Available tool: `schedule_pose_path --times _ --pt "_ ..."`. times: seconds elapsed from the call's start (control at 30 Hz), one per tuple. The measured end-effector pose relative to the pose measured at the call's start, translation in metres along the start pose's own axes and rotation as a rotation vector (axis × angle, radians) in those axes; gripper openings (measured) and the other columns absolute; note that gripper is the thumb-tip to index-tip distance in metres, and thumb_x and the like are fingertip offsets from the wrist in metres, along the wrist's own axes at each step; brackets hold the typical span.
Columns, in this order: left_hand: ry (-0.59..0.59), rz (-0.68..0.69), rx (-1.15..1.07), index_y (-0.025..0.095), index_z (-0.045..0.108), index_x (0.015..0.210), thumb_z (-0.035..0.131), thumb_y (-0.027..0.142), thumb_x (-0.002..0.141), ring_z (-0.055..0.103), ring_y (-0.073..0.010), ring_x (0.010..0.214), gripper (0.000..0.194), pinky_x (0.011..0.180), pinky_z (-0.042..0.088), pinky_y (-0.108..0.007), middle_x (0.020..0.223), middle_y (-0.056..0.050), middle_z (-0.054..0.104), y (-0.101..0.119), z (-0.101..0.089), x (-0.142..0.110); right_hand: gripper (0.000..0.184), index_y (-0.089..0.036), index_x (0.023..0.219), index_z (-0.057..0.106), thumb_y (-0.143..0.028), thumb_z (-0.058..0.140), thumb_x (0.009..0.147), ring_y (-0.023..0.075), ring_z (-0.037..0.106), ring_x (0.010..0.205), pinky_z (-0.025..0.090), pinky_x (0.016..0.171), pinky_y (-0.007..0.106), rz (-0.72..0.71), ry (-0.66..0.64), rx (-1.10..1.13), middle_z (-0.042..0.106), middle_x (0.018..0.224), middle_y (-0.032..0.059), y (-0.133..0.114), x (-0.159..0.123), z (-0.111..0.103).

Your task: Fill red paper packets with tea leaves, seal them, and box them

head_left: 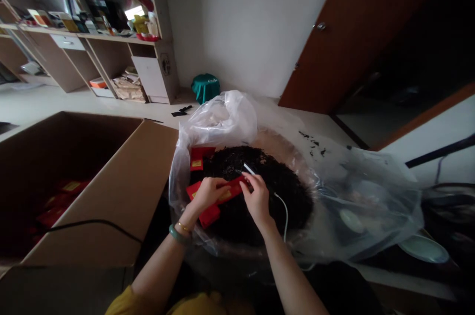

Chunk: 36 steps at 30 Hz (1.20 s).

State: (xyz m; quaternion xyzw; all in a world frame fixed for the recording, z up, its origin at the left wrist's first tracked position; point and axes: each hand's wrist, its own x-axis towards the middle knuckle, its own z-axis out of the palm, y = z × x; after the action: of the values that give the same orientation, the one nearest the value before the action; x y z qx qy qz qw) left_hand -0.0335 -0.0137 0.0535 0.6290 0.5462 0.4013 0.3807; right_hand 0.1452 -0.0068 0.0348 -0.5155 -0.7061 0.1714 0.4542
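A red packet [235, 188] is held between my two hands above a heap of dark, dry leaf-like strands [293, 196]. My left hand [210, 193] is closed on its left part, and my right hand [256, 197] pinches its right end. Just beyond my right fingers a thin white stick-like piece [248, 168] sticks up; whether the hand touches it I cannot tell. More red packets [210, 216] lie under and beside my left hand, and another red packet [197, 160] rests at the heap's far left edge.
Clear plastic sheeting [237, 112] lines the round container around the heap and spreads right. To the left stands an open cardboard box [156, 157] with red packets inside. A white cord [286, 213] lies over the heap. A green-covered stool or bin [206, 88] stands near the wall.
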Motion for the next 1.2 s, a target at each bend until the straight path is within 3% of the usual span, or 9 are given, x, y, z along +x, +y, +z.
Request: schedule_pose_path --times 0.1,0.27,0.47,0.7,0.8,0.9,1.03,1.2 --pt "0.111 -0.069 -0.100 0.018 0.076 0.071 0.068 0.036 0.070 0.055 -0.0153 0.055 0.019 0.053 0.038 -0.023 0.062 -0.001 0.069 0.002 0.021 -0.003 0.032 -0.019 0.118 0.063 -0.028 0.048 0.091 0.0252 0.058 0.097 0.049 0.089 0.043 -0.054 0.108 -0.123 0.064 0.103 0.0132 -0.001 -0.006 -0.001" --pt "0.164 -0.188 -0.281 0.015 0.075 0.073 0.069 0.037 0.068 0.059 -0.0171 0.058 0.023 0.056 0.044 -0.025 0.069 -0.005 0.072 -0.001 0.042 -0.008 0.028 -0.022 0.110 0.067 -0.026 0.045 0.094 0.0239 0.057 0.099 0.046 0.092 0.043 -0.126 0.175 -0.163 0.064 0.105 0.0114 -0.001 -0.013 0.002" --pt "0.145 -0.109 -0.128 0.019 0.076 0.076 0.068 0.034 0.070 0.063 -0.0204 0.065 0.018 0.062 0.046 -0.027 0.073 -0.004 0.074 0.002 0.039 -0.009 0.019 -0.019 0.093 0.070 -0.031 0.056 0.088 0.0234 0.056 0.084 0.050 0.079 0.040 -0.044 0.117 -0.155 0.066 0.086 0.0098 0.005 0.002 -0.013" --pt "0.170 -0.101 -0.070 0.016 0.075 0.082 0.062 0.034 0.076 0.065 -0.0195 0.069 0.023 0.062 0.046 -0.026 0.077 -0.004 0.075 0.007 0.044 -0.007 0.025 -0.019 0.110 0.066 -0.025 0.050 0.092 0.0228 0.058 0.089 0.050 0.082 0.041 -0.255 0.237 -0.213 0.066 0.098 0.0109 0.007 -0.006 -0.007" --pt "0.154 -0.094 -0.032 0.015 0.075 0.084 0.061 0.032 0.077 0.066 -0.0184 0.069 0.023 0.062 0.046 -0.025 0.078 -0.003 0.075 0.008 0.044 -0.008 0.021 -0.018 0.106 0.066 -0.025 0.052 0.092 0.0217 0.058 0.090 0.050 0.082 0.039 -0.255 0.260 -0.176 0.066 0.098 0.0107 0.009 -0.010 -0.006" --pt "0.096 -0.062 0.052 0.017 0.075 0.086 0.061 0.031 0.078 0.067 -0.0183 0.070 0.022 0.065 0.047 -0.025 0.079 -0.002 0.075 0.010 0.041 -0.011 0.014 -0.018 0.088 0.066 -0.029 0.058 0.088 0.0205 0.058 0.080 0.050 0.073 0.035 -0.136 0.204 -0.139 0.064 0.086 0.0084 0.011 -0.005 -0.014" --pt "0.025 -0.015 0.159 0.020 0.077 0.088 0.062 0.028 0.078 0.068 -0.0196 0.074 0.020 0.071 0.049 -0.027 0.085 -0.003 0.076 0.011 0.035 -0.013 0.022 -0.020 0.066 0.060 -0.032 0.060 0.084 0.0181 0.056 0.068 0.047 0.066 0.031 -0.045 0.025 -0.123 0.059 0.071 0.0039 0.009 0.005 -0.030" --pt "0.028 -0.065 0.053 0.019 0.076 0.092 0.063 0.032 0.077 0.068 -0.0204 0.076 0.024 0.069 0.050 -0.027 0.086 -0.003 0.076 0.007 0.030 -0.010 0.017 -0.021 0.073 0.060 -0.030 0.054 0.086 0.0164 0.059 0.067 0.047 0.064 0.027 -0.053 -0.098 0.052 0.063 0.072 0.0026 -0.004 0.000 -0.040"
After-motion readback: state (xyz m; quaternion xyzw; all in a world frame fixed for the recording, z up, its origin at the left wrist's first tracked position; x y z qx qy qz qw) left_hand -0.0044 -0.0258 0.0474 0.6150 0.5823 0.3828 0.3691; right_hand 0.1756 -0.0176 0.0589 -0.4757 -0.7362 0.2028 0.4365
